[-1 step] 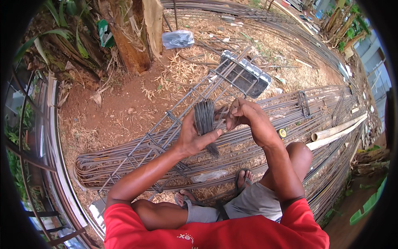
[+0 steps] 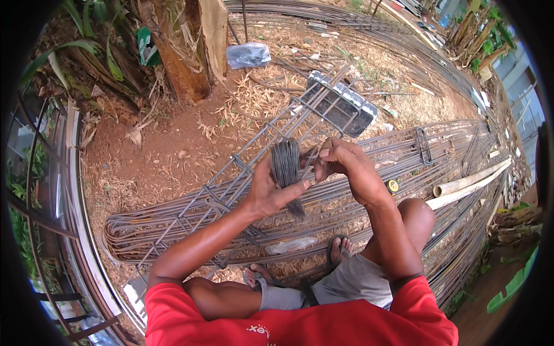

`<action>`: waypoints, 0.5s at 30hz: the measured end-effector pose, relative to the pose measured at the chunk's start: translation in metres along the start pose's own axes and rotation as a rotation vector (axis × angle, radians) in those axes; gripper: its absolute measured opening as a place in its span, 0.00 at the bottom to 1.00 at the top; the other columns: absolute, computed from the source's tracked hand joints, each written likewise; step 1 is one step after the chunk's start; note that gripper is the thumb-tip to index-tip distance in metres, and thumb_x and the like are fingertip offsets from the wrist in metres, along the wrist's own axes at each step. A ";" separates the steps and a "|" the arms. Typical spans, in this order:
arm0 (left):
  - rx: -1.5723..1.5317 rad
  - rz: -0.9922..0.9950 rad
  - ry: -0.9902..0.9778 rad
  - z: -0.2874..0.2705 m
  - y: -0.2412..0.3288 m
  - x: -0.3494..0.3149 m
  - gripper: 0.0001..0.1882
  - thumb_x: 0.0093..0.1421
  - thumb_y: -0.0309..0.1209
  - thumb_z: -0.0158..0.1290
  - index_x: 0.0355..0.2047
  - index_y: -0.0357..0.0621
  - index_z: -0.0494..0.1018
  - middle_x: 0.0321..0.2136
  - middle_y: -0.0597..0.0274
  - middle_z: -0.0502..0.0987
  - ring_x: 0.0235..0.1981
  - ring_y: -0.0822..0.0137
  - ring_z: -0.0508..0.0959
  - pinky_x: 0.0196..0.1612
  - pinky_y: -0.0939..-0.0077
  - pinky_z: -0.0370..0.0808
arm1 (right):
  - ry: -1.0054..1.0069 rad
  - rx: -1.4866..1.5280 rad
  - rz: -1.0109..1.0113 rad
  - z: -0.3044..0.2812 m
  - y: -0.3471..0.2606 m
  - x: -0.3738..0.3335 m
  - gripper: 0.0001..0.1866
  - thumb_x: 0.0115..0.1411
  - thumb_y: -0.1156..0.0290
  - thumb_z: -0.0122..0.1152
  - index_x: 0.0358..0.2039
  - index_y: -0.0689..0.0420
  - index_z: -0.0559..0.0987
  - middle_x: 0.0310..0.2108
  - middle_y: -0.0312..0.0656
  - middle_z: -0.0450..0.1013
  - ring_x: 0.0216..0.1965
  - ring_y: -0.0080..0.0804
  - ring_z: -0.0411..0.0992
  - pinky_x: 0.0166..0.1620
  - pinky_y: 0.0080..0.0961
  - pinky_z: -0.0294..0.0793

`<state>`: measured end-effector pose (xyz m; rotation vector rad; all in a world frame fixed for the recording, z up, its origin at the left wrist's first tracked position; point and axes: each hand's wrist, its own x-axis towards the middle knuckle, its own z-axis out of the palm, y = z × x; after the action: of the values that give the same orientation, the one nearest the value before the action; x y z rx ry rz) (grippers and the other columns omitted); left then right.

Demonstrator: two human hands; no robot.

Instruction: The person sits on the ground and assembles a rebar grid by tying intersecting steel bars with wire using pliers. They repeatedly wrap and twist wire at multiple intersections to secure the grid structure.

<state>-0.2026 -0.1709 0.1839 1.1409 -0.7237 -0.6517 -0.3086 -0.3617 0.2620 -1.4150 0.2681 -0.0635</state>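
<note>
My left hand [image 2: 266, 187] is wrapped round a thick bundle of thin grey tie wire [image 2: 285, 164], its thumb pointing right across the lower part. The bundle's loose lower end [image 2: 295, 209] sticks out below that hand. Right beside it, my right hand [image 2: 336, 160] has its fingers pinched together on a few thin wire strands [image 2: 307, 161] at the bundle's right side. Those fingertips are partly hidden. Beneath both hands lies a long, narrow cage of steel bars and stirrups [image 2: 236, 161], running from lower left to upper right.
The cage's far end rests on a black-and-white block [image 2: 355, 112]. Long bent rebar [image 2: 144, 222] lies in a wide layer below, with a loose stirrup [image 2: 424, 145], a yellow tape measure [image 2: 393, 185] and a bamboo pole [image 2: 467, 180]. A tree trunk [image 2: 179, 57] stands at the far left.
</note>
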 end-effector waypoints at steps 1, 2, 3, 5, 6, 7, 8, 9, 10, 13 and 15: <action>0.030 0.002 -0.011 0.000 0.000 0.001 0.39 0.58 0.26 0.69 0.66 0.30 0.63 0.54 0.52 0.79 0.56 0.65 0.80 0.64 0.64 0.76 | 0.021 -0.016 -0.009 0.003 0.000 0.002 0.10 0.69 0.66 0.58 0.35 0.59 0.77 0.31 0.40 0.79 0.34 0.29 0.78 0.45 0.28 0.75; 0.059 0.006 -0.016 0.002 0.000 0.000 0.39 0.58 0.26 0.68 0.66 0.30 0.63 0.53 0.53 0.80 0.55 0.66 0.81 0.64 0.65 0.77 | 0.033 -0.041 -0.010 0.006 -0.001 0.001 0.10 0.69 0.66 0.58 0.34 0.59 0.76 0.30 0.40 0.78 0.34 0.29 0.77 0.45 0.28 0.75; 0.084 0.043 -0.013 0.002 0.000 0.005 0.38 0.57 0.25 0.68 0.66 0.30 0.63 0.53 0.54 0.80 0.54 0.67 0.81 0.63 0.65 0.77 | 0.030 -0.043 -0.099 0.008 -0.004 0.005 0.10 0.69 0.66 0.57 0.33 0.58 0.75 0.27 0.38 0.75 0.31 0.29 0.75 0.43 0.26 0.75; 0.064 0.048 -0.059 0.006 -0.001 0.006 0.38 0.56 0.24 0.68 0.65 0.32 0.64 0.51 0.57 0.80 0.51 0.69 0.82 0.59 0.69 0.79 | 0.089 0.131 -0.059 0.009 -0.010 0.003 0.10 0.69 0.65 0.58 0.33 0.59 0.76 0.26 0.38 0.74 0.29 0.29 0.73 0.41 0.27 0.74; 0.049 0.061 -0.077 0.009 -0.002 0.006 0.37 0.56 0.23 0.67 0.64 0.32 0.64 0.50 0.59 0.80 0.49 0.70 0.82 0.57 0.70 0.79 | 0.109 0.220 -0.050 0.010 -0.014 0.001 0.11 0.69 0.65 0.58 0.33 0.59 0.76 0.25 0.38 0.73 0.28 0.28 0.73 0.40 0.28 0.73; 0.056 0.037 -0.076 0.011 -0.002 0.004 0.37 0.56 0.23 0.68 0.64 0.34 0.65 0.46 0.61 0.80 0.46 0.72 0.82 0.52 0.74 0.80 | 0.115 0.269 -0.069 0.010 -0.019 0.000 0.11 0.69 0.65 0.58 0.32 0.58 0.75 0.23 0.36 0.70 0.27 0.28 0.71 0.37 0.28 0.72; 0.074 0.036 -0.088 0.013 -0.003 0.004 0.37 0.56 0.23 0.68 0.63 0.34 0.65 0.46 0.61 0.80 0.45 0.72 0.81 0.51 0.74 0.80 | 0.111 0.265 -0.078 0.009 -0.025 -0.004 0.11 0.69 0.65 0.59 0.32 0.58 0.75 0.22 0.36 0.69 0.26 0.28 0.71 0.36 0.28 0.72; 0.092 0.031 -0.098 0.014 -0.004 0.003 0.37 0.55 0.23 0.68 0.63 0.34 0.65 0.45 0.62 0.80 0.44 0.73 0.81 0.50 0.74 0.80 | 0.096 0.262 -0.086 0.010 -0.030 -0.006 0.11 0.69 0.64 0.59 0.32 0.58 0.75 0.22 0.36 0.69 0.25 0.28 0.70 0.35 0.28 0.72; 0.102 0.014 -0.105 0.014 -0.005 0.002 0.37 0.55 0.23 0.69 0.63 0.34 0.65 0.44 0.62 0.80 0.43 0.74 0.81 0.49 0.74 0.79 | 0.092 0.265 -0.104 0.011 -0.036 -0.010 0.11 0.69 0.64 0.59 0.33 0.59 0.76 0.22 0.36 0.69 0.24 0.28 0.70 0.34 0.28 0.72; 0.243 0.073 -0.106 0.013 -0.010 0.000 0.39 0.53 0.25 0.71 0.63 0.33 0.65 0.40 0.63 0.79 0.39 0.77 0.78 0.45 0.76 0.77 | 0.082 0.238 -0.024 0.019 -0.052 -0.019 0.16 0.73 0.61 0.59 0.31 0.58 0.73 0.21 0.33 0.64 0.21 0.25 0.64 0.29 0.28 0.68; 0.236 0.074 -0.129 0.012 -0.013 -0.001 0.40 0.53 0.26 0.72 0.64 0.32 0.65 0.39 0.63 0.79 0.39 0.77 0.77 0.45 0.77 0.76 | 0.046 0.266 -0.025 0.021 -0.066 -0.030 0.17 0.78 0.62 0.53 0.33 0.58 0.71 0.21 0.29 0.61 0.20 0.20 0.60 0.26 0.25 0.67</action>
<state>-0.2136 -0.1803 0.1741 1.2898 -0.9676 -0.5921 -0.3250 -0.3460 0.3338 -1.1534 0.2695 -0.1474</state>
